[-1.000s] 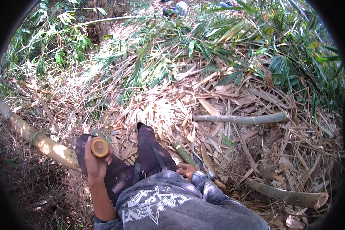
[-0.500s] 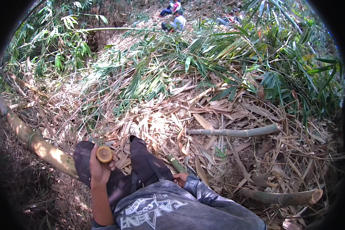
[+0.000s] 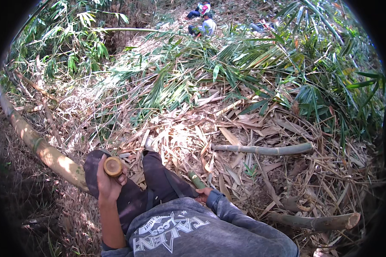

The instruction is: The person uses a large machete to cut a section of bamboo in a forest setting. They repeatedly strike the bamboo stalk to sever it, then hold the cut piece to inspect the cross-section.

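My left hand is raised over my left thigh, its fingers wrapped round a short, round, tan wooden piece. Its pale round end faces up, and a darker ring marks the middle of that end. Low beside my right thigh is my right hand, fingers curled. A short green bamboo piece with a pale cut end meets this hand at its far side. Whatever lies inside the right hand's grip is hidden, and I cannot tell if it includes the bamboo.
A long bamboo pole curves along the left. To the right lie a cut bamboo length and a thicker one. Dry leaves cover the ground, with a heap of green bamboo leaves beyond. Other people sit far off.
The view has shifted a little. My left hand with the wooden piece has moved slightly left and up; my right hand has risen slightly beside the green bamboo.
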The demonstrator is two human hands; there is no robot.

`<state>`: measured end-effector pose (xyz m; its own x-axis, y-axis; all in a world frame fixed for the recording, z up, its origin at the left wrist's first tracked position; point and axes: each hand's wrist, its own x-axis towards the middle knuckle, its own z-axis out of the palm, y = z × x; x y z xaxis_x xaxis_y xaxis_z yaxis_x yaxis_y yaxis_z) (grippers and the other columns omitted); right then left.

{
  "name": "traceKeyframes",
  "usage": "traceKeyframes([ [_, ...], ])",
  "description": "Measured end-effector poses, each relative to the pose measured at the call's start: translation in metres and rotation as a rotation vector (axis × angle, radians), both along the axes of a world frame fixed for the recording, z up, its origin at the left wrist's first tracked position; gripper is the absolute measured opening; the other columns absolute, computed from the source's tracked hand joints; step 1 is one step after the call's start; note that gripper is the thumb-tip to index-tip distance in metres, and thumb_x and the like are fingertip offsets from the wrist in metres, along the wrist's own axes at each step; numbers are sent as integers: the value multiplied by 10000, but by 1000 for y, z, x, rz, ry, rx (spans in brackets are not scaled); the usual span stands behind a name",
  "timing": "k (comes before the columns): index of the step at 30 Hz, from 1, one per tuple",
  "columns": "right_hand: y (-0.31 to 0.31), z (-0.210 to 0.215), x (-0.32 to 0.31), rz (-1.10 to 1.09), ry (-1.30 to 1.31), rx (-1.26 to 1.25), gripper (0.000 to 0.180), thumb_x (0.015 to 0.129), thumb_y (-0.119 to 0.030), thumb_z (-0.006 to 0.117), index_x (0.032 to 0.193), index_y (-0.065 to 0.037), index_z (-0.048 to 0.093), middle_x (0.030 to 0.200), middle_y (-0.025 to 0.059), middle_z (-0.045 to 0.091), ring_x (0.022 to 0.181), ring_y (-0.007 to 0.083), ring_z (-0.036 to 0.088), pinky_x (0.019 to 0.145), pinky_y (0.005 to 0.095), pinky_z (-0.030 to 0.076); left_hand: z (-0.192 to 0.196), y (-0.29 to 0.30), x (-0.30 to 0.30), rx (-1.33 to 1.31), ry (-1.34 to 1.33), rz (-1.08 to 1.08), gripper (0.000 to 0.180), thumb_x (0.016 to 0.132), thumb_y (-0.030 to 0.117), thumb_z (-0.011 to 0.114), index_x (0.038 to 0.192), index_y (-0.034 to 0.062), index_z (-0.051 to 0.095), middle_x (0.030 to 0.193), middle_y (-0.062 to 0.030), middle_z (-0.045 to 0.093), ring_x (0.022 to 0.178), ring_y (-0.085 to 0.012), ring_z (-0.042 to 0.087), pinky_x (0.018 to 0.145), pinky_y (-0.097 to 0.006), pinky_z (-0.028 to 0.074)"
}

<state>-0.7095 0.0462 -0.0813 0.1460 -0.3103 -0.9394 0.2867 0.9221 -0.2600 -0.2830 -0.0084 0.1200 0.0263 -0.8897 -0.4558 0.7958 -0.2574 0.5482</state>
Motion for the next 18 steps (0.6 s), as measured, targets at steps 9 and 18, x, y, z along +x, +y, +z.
traceKeyframes([
  [9,16,-5,3,345,9,-183,297,898,-241,561,1108,-41,628,896,46,638,737,143,573,678,303,475,4,3,-4,20,-5,-22,474,977,467,331,855,68,556,672,-108,559,460,-135,442,414,-255,369],
  [18,-17,5,-2,1080,134,-507,597,781,-381,659,1283,-77,547,1056,67,646,933,187,605,777,331,478,3,10,6,18,-8,0,483,975,472,324,906,62,568,690,-128,577,482,-157,482,429,-275,399],
])
